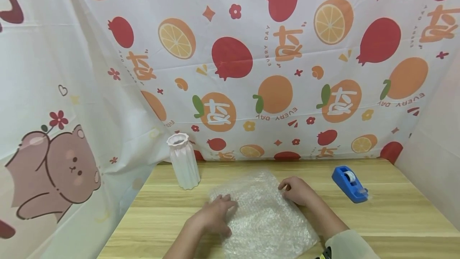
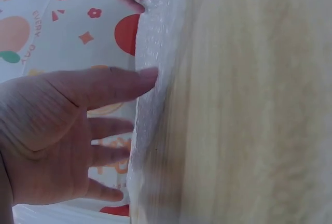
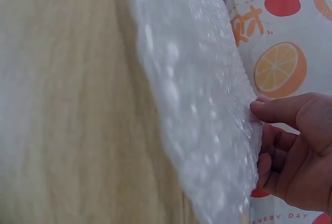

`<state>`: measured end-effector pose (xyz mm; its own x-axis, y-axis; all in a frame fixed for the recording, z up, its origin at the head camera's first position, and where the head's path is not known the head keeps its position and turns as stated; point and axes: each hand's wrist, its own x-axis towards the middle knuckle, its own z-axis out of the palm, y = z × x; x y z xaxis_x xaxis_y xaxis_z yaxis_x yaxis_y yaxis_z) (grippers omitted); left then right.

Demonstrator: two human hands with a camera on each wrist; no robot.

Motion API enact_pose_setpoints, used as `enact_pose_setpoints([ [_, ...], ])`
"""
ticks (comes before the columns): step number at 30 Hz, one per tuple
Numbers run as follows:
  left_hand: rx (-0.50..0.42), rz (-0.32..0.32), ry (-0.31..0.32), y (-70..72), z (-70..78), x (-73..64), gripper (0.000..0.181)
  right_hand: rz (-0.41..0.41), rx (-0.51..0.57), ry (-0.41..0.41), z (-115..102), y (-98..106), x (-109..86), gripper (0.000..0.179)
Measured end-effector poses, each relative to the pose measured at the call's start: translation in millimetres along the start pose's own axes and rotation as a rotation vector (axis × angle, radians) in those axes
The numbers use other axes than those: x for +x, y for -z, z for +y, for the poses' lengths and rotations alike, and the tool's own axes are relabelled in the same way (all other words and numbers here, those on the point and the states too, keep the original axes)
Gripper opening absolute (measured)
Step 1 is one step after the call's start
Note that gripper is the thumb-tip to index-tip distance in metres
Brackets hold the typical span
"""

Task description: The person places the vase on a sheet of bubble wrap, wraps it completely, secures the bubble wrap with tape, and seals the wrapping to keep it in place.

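Note:
A sheet of clear bubble wrap (image 1: 266, 215) lies on the wooden table in front of me. My left hand (image 1: 215, 216) is at its left edge with the fingers spread. In the left wrist view that hand's thumb and fingers (image 2: 122, 85) are extended against the bubble wrap (image 2: 155, 42). Across the sheet, my right hand (image 1: 297, 191) pinches the right edge. The right wrist view shows its thumb (image 3: 275, 109) and curled fingers at the border of the bubble wrap (image 3: 192, 94).
A white fluted vase (image 1: 185, 163) stands at the back left of the wooden table (image 1: 151, 215). To the right sits a blue tape dispenser (image 1: 349, 185) with a roll of tape. A fruit-printed cloth (image 1: 251, 103) hangs behind the table, with more cloth at both sides.

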<state>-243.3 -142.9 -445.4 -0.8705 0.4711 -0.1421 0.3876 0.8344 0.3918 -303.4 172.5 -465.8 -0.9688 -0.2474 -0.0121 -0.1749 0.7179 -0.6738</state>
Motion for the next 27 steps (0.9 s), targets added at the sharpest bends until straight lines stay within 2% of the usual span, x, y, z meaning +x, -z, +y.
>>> enact_pose_setpoints([
  [4, -0.017, 0.105, 0.101, 1.6, -3.0, 1.8, 0.072, -0.009, 0.076, -0.033, 2.7, 0.2, -2.9, 0.017],
  [7, -0.008, 0.174, 0.181, 2.8, -5.0, 4.9, 0.057, -0.016, 0.125, -0.046, 5.0, 0.1, -5.2, 0.017],
  [10, -0.003, 0.206, 0.254, 3.8, -7.1, 7.4, 0.049, -0.017, 0.146, -0.050, 7.9, -0.4, -6.8, 0.017],
  [12, -0.009, 0.213, 0.288, 4.2, -8.8, 8.5, 0.050, -0.016, 0.151, -0.051, 10.4, -1.2, -7.0, 0.017],
  [17, -0.063, 0.223, 0.304, 2.4, -13.7, 13.6, 0.056, -0.005, 0.178, -0.075, 13.6, -2.1, -7.1, 0.018],
  [27, -0.203, 0.262, 0.277, -1.2, -11.8, 22.5, 0.046, 0.005, 0.225, -0.130, 18.3, 2.4, -15.3, 0.017],
])
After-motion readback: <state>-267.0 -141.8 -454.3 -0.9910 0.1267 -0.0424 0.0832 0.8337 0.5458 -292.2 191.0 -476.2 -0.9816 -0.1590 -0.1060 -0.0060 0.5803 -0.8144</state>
